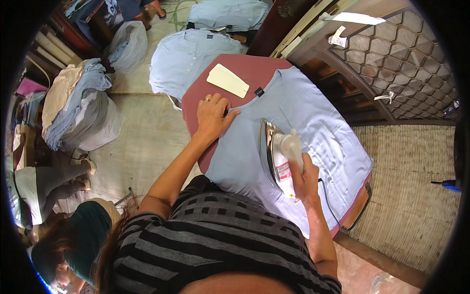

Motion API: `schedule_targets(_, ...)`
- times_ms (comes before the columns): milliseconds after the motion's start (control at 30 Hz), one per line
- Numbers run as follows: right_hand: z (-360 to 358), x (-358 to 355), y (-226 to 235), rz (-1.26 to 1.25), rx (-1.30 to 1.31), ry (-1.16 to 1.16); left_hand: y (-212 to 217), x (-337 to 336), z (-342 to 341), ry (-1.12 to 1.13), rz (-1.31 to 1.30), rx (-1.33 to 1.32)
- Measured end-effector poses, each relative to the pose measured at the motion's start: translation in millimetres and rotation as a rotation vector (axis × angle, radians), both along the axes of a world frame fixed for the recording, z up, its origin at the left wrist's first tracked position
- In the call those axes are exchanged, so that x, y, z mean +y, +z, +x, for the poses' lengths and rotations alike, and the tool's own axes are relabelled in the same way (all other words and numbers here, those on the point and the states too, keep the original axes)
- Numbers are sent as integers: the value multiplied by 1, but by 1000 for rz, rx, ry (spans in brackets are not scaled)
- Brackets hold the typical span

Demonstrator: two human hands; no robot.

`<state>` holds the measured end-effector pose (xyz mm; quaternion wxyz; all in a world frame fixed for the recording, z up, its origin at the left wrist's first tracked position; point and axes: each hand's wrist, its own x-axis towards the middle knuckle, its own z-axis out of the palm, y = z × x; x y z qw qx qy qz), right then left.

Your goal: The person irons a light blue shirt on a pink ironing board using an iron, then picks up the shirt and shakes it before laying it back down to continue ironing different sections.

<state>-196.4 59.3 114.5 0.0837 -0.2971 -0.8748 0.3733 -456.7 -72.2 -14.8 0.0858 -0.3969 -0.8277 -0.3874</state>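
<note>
Wrapping around a white, metal-soled clothes iron (279, 161), the right hand (307, 179) holds it over a pale blue fabric garment (240, 142) draped across the maroon ironing board (254, 63); the left hand (214, 117), thumb parted, rests at the board's left edge

The soleplate of the iron (274, 152), at the centre right of the frame, is pressed out of sight against the light-blue garment (240, 147), and part of its handle is covered by the right hand (306, 179). Some fingertips of the left hand (213, 117) are hidden. Much of the maroon ironing board (254, 63) is covered by the garment. At the top edge, a stack of blue clothes (227, 12) and a person's legs (157, 10) are cut off. At the far right, a blue object (450, 185) is cropped by the dark rim.
</note>
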Motion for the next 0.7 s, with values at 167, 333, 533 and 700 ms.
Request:
schedule_targets(167, -53, 7, 0, 52, -8, 7, -2, -1, -4, -22, 21, -100)
schedule_targets(333, -73, 16, 2, 47, -54, 93, 5, 0, -14, -49, -14, -192)
schedule_targets(533, -71, 24, 11, -20, -151, 225, 8, -2, -19, -59, -21, -188)
schedule_targets(700, -95, 30, 11, 44, -130, 357, 6, -7, -27, -72, -35, -204)
